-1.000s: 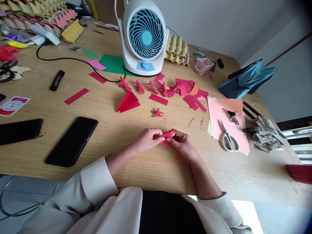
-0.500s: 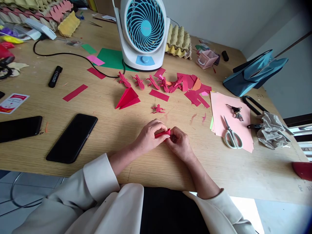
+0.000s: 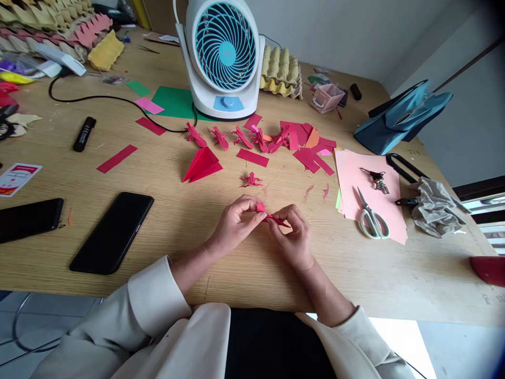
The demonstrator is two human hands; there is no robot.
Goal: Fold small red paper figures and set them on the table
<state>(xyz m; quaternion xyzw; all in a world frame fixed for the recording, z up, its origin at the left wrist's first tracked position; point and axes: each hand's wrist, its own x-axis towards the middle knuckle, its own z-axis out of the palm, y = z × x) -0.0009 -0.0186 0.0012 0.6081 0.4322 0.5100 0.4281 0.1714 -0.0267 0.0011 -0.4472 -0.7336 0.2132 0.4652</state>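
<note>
Between my two hands, above the front of the table, is a small folded piece of red paper [image 3: 277,220] with a pointed end towards the right. My left hand [image 3: 240,223] pinches its left part between thumb and fingers. My right hand [image 3: 292,236] grips it nearer the point, its fingertips partly covering the paper. Just beyond my hands lies a small red folded-paper figure [image 3: 251,180] with thin legs. Farther off, a larger folded red paper [image 3: 202,165] stands with raised creases, and several red folded figures [image 3: 220,138] form a row.
A white-and-blue fan [image 3: 226,58] stands behind the row. Loose red strips [image 3: 252,157] lie around. To the right are scissors [image 3: 373,221] on pink paper sheets [image 3: 349,181] and a blue bag [image 3: 398,118]. Two phones, one a black phone [image 3: 112,231], lie to the left, near a marker [image 3: 84,134].
The red paper has turned in my hands, so its pointed end now shows at the right. My right hand has shifted its grip along the paper. The camera view has moved slightly.
</note>
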